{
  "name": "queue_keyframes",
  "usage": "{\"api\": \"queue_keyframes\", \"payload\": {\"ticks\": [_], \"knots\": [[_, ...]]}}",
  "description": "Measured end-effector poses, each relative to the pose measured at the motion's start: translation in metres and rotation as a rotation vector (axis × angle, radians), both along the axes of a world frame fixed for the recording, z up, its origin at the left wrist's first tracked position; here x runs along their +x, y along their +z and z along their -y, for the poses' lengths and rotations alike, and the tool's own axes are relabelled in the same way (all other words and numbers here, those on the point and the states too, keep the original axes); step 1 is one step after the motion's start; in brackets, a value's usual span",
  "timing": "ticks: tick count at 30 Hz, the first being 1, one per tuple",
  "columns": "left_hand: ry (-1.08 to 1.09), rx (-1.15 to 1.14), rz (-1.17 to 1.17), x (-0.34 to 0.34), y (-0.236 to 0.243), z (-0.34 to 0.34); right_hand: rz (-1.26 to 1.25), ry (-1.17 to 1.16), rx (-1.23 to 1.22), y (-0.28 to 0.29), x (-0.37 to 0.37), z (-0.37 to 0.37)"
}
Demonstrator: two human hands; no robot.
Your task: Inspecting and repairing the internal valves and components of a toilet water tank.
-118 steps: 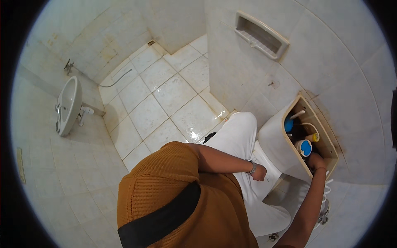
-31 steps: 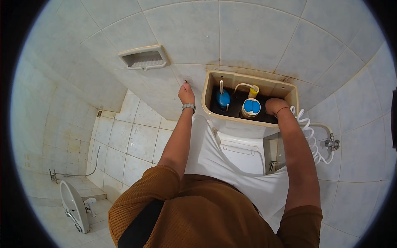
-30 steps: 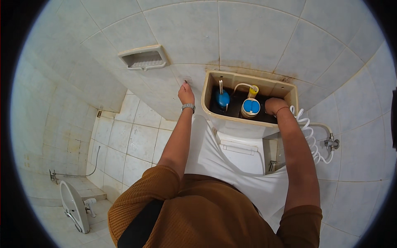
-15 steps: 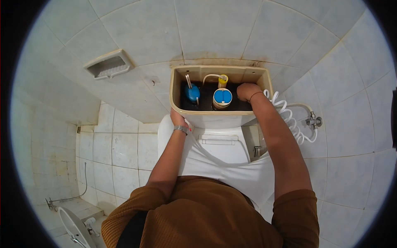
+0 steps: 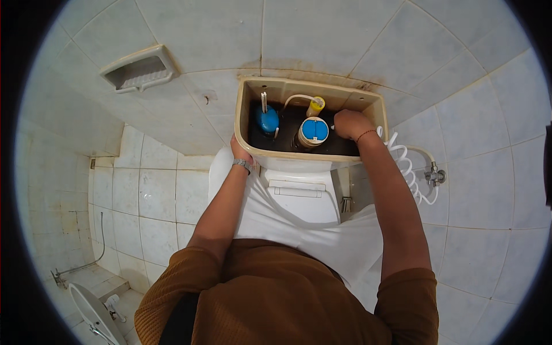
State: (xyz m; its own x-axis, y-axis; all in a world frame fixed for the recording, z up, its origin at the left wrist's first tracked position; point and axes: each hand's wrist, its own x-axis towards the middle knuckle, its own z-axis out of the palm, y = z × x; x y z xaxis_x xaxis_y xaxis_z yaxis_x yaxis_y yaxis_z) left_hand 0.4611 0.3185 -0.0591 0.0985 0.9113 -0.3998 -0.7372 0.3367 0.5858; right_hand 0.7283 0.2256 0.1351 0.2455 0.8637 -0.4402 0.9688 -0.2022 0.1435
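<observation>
The open toilet tank (image 5: 299,156) has a cream rim and dark, stained insides. My right hand (image 5: 352,124) reaches into its right half, fingers curled closed. A small pale bit shows at the fingertips, too little to name. Left of that hand stands the round flush valve (image 5: 314,131) with a split blue top. Behind it is a yellow-capped fitting (image 5: 316,106) with a thin white hose (image 5: 296,96). A blue float (image 5: 267,119) with white rods sits at the tank's left end. My left hand (image 5: 241,150) grips the tank's front left corner from outside; its fingers are partly hidden.
Below the tank is the white toilet lid (image 5: 305,202), beside my white trousers (image 5: 287,226). A coiled white hose (image 5: 404,164) hangs at the right near a metal wall valve (image 5: 435,175). A soap dish (image 5: 141,70) is set in the tiled wall; a washbasin (image 5: 95,313) stands lower left.
The view has shifted and the tank appears slightly turned. My right hand remains inside the tank, with a pale bit now showing at its fingertips. My left hand has slid up the tank's left corner.
</observation>
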Motion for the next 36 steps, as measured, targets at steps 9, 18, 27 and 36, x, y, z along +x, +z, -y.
{"api": "queue_keyframes", "payload": {"ticks": [9, 18, 27, 36], "knots": [[-0.031, 0.001, -0.008, 0.003, 0.010, 0.003, -0.026, -0.001, 0.038, 0.002, 0.003, 0.003], [-0.038, 0.038, -0.001, 0.002, -0.001, -0.001, -0.022, 0.019, 0.026, 0.003, 0.002, 0.003], [-0.052, -0.062, -0.049, -0.003, -0.007, -0.007, 0.250, 0.026, 0.435, 0.032, -0.020, 0.023], [0.116, 0.454, -0.516, -0.010, 0.074, 0.007, 0.329, 0.017, 0.498, 0.085, -0.024, 0.053]]}}
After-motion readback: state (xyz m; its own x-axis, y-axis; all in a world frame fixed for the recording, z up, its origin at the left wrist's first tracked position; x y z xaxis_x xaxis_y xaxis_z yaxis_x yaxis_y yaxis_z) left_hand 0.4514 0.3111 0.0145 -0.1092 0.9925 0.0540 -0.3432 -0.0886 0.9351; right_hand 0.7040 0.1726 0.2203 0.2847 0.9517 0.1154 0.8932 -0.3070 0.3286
